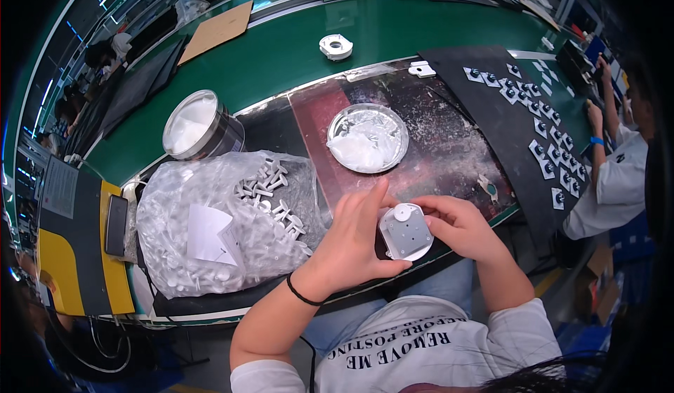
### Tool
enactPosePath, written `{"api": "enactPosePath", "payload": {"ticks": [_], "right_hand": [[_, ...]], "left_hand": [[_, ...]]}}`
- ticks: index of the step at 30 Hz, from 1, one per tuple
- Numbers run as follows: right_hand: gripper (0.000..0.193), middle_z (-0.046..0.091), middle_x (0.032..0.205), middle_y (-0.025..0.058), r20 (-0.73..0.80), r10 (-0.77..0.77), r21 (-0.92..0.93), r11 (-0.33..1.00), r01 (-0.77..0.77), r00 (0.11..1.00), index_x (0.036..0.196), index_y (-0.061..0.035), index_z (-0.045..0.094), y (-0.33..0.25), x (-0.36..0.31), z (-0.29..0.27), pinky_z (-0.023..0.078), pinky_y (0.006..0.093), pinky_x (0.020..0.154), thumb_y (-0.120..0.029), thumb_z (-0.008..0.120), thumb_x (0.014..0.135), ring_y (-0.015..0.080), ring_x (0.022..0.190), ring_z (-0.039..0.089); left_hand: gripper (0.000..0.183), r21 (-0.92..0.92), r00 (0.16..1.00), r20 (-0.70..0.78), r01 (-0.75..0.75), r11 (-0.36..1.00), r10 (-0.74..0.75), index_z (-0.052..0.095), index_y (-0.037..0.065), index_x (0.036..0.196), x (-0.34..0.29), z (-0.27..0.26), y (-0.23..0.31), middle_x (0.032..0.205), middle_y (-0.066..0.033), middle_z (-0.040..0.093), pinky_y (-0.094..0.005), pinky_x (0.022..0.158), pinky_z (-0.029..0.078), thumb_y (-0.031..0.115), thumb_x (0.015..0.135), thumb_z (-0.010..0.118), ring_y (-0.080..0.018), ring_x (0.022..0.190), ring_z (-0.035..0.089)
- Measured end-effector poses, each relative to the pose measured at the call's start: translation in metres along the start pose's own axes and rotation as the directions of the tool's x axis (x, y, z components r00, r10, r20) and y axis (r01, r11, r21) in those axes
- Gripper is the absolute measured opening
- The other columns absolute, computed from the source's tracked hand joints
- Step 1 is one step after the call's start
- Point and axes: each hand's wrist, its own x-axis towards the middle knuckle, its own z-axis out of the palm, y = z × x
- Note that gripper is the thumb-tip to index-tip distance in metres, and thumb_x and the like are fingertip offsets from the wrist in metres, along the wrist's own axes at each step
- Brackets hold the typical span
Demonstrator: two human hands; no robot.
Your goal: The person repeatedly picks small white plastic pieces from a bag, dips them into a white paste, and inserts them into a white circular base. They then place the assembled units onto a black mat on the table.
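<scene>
Between my two hands, near the table's front edge, is a small white housing [407, 234] with a grey plate and a round white knob-like piece on top. My left hand [354, 230] grips it from the left, thumb along its lower edge and fingers pointing up. My right hand [458, 226] closes on its right side with bent fingers. Just beyond lies a round metal lid [404, 147] holding a white, grease-like paste [361, 151]. Left of my hands lies a clear plastic bag [165, 217], open toward me, with many white stemmed plastic pieces [263, 182].
An open tin [232, 136] of white paste stands behind the bag. A white ring-shaped part [335, 47] sits on the green belt [281, 63]. At right, a black mat [505, 161] carries rows of small parts; a co-worker [621, 168] is beyond. A yellow-black box [77, 252] stands left.
</scene>
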Motion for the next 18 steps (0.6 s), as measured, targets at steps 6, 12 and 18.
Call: {"api": "enactPosePath", "payload": {"ticks": [6, 12, 18], "right_hand": [[0.030, 0.063, 0.094, 0.0035, 0.127, 0.117, 0.164, 0.977, -0.137, 0.985, 0.116, 0.0005, 0.058, -0.026, 0.032, -0.008, 0.046, 0.0194, 0.063, -0.007, 0.057, 0.088, 0.0069, 0.077, 0.058], [0.027, 0.062, 0.081, 0.0003, -0.055, 0.044, 0.098, 0.994, -0.038, 0.998, 0.105, -0.0026, 0.063, -0.046, 0.142, -0.042, 0.045, 0.0208, 0.058, -0.021, 0.058, 0.086, 0.0064, 0.065, 0.054], [0.020, 0.060, 0.077, 0.0024, -0.400, 0.141, 0.200, 0.978, -0.063, 0.905, 0.091, -0.0037, 0.062, -0.001, 0.288, -0.089, 0.045, 0.0202, 0.051, -0.022, 0.062, 0.084, 0.0083, 0.058, 0.053]], "left_hand": [[0.120, -0.068, 0.987, -0.151, -0.062, 0.996, 0.051, 0.001, 0.003, 0.145, 0.000, -0.001, -0.010, 0.124, -0.0161, 0.051, -0.0466, 0.096, 0.033, 0.021, 0.059, 0.083, -0.0353, 0.112, 0.046], [0.103, 0.191, 0.916, -0.400, 0.062, 0.980, 0.020, 0.014, 0.003, 0.144, 0.005, -0.024, -0.018, 0.130, -0.0186, 0.046, -0.0458, 0.096, 0.033, 0.021, 0.066, 0.079, -0.0364, 0.115, 0.044], [0.075, 0.445, 0.915, -0.402, 0.184, 0.876, 0.012, 0.040, 0.004, 0.132, 0.009, -0.040, -0.035, 0.123, -0.0156, 0.050, -0.0448, 0.092, 0.036, 0.014, 0.066, 0.074, -0.0347, 0.108, 0.048]]}}
